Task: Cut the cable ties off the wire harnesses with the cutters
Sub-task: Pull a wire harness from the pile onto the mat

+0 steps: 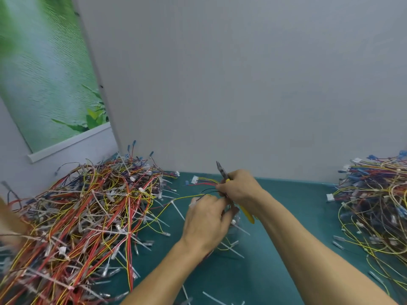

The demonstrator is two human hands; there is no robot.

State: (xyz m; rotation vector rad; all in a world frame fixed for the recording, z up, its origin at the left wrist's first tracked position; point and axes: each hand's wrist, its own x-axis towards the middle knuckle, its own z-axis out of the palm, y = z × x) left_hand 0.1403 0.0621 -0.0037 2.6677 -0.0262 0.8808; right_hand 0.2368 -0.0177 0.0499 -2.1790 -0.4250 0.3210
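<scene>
Behind the work, a big grey wall [242, 84] is standing up, and a green leafy picture [44, 73] is hanging to its left. Below them a teal surface [297, 199] is stretching across and carrying everything else.

A big pile of wires [83, 216], mostly red, yellow and white, is lying on the left side of it, with many white ties sticking out. A smaller pile [374, 205], more yellow and blue, is sitting at the right edge, well apart from the first.

Two bare arms are reaching forward between the piles, and the hands are meeting near the middle, close to the wall. The left hand [207, 225] is facing palm down with its fingers curled. Its grip is grasping one wire harness [204, 186], which is hanging just above the surface. The red, yellow and black wires are fanning out to the left.

The right hand [240, 190] is sitting just behind the left hand and touching it. Its grip is clenching around the cutters [222, 172]. Their dark nose is pointing up and away, and a yellow handle [247, 213] is poking out under the wrist.

Loose cable ties [212, 297] are lying on the surface near the arms. A small white plug [194, 179] is dangling at the harness end, and any writing on it is too small to read.
</scene>
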